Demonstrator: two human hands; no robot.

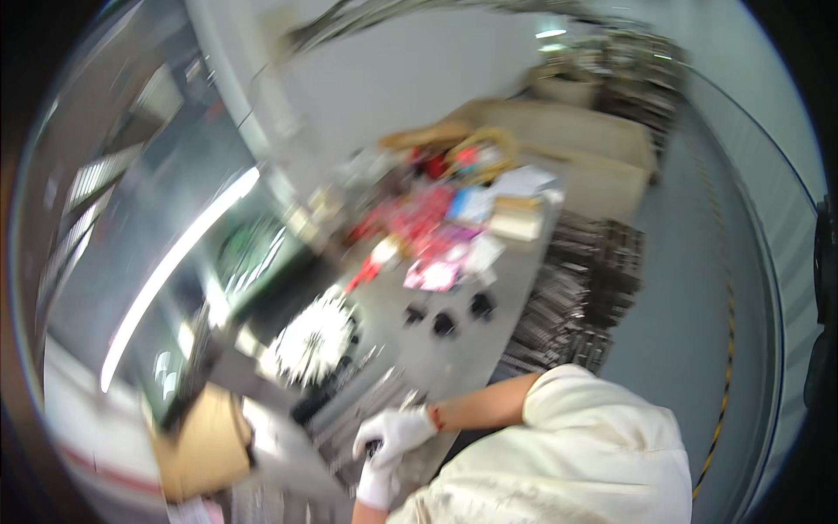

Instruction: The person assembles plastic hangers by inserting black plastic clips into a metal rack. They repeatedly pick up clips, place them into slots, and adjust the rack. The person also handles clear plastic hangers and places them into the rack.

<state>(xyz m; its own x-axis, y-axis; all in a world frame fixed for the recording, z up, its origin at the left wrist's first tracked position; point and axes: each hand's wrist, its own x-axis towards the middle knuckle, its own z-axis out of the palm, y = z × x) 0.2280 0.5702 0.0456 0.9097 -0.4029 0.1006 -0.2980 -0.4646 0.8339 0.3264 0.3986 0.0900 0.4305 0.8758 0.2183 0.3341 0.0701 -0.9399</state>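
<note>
Both my hands wear white gloves and meet close together low in the picture, above the near part of the bench. My right hand (397, 432) is bent inward, its fingers closed around a small black part (374, 448). Right below it, touching, is my left hand (379, 483), fingers curled up toward the same part; my right hand partly covers them. Long grey metal strips (362, 410) lie beside the hands. Farther along the bench sit three small black pieces (445, 324), blurred by motion. A round white bristly disc (316, 339) is to the left of them.
The grey metal bench (384, 323) carries a heap of red and pink plastic bags (419, 218) and a small box (517, 218). Stacked metal pieces (567, 297) stand along its right side, near a large beige bin (567, 131). Cardboard (205, 445) lies at the left.
</note>
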